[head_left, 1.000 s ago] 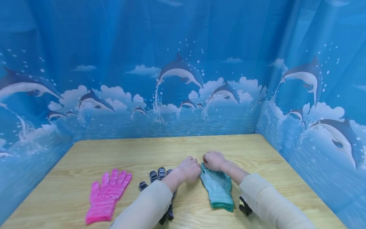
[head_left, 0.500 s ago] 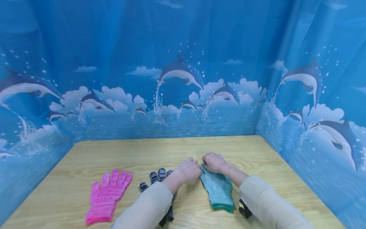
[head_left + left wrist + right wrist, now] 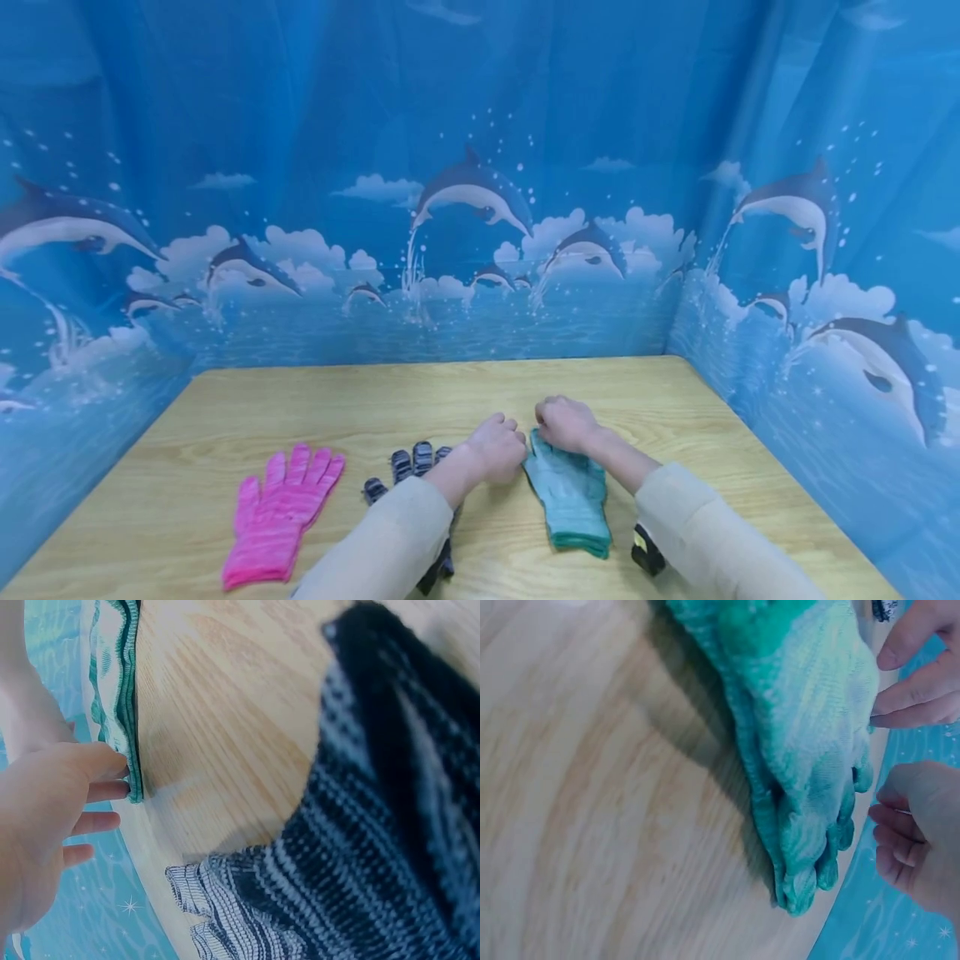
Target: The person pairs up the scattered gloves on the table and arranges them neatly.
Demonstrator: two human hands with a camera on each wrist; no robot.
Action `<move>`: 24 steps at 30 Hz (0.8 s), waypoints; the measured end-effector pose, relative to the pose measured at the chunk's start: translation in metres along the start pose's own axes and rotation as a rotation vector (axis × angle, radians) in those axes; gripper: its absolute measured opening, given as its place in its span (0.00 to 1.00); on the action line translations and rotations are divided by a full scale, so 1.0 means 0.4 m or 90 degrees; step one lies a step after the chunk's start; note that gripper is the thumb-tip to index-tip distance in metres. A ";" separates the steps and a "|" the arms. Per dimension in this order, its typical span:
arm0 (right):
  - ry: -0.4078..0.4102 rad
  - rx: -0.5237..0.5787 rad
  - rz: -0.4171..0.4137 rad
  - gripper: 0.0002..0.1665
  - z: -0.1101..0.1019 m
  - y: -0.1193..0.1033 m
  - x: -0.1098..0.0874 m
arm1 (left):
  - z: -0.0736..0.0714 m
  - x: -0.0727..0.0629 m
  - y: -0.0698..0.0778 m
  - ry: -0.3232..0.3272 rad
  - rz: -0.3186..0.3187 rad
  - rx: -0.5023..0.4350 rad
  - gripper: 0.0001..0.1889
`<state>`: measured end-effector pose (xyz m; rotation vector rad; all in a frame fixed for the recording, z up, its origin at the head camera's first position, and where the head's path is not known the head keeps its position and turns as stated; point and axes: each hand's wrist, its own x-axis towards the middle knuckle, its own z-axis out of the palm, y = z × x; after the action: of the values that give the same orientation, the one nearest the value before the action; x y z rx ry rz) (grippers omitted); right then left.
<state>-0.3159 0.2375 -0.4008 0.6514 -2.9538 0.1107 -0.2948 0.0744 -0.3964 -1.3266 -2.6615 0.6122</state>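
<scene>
A green knitted glove (image 3: 573, 492) lies on the table at right of centre, its cuff toward me. My left hand (image 3: 498, 446) is beside its upper left edge; in the left wrist view the fingers are loosely spread, fingertips right at the green edge. My right hand (image 3: 566, 423) is over the far end of the glove. Seen from the right wrist, this right hand (image 3: 922, 832) has curled fingers and a visible gap to the glove's fingertips. A black-and-grey striped glove (image 3: 360, 840) lies left of the green one, partly hidden in the head view by my left sleeve (image 3: 382, 542).
A pink glove (image 3: 277, 512) lies flat at the left of the wooden table (image 3: 360, 400). A small black item (image 3: 647, 552) shows by my right sleeve (image 3: 712, 533). Blue curtains (image 3: 337, 167) with dolphins stand behind and at both sides.
My right hand has shifted slightly right and away from the green glove's tips. The left hand and the gloves stay nearly in place.
</scene>
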 end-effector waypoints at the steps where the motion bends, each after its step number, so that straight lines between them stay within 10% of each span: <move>1: 0.012 0.000 -0.020 0.03 -0.003 0.000 -0.004 | 0.000 -0.001 0.000 -0.002 0.002 -0.003 0.09; 12: 0.003 -0.123 -0.204 0.07 -0.001 0.020 -0.045 | -0.003 -0.013 -0.010 -0.022 -0.006 -0.011 0.11; 24: 0.058 -0.053 -0.175 0.07 -0.014 0.014 -0.041 | -0.004 -0.022 -0.026 -0.014 -0.019 -0.030 0.12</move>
<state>-0.3029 0.2499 -0.3975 1.0016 -2.7339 -0.0076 -0.2967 0.0625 -0.3901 -1.2955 -2.7243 0.5676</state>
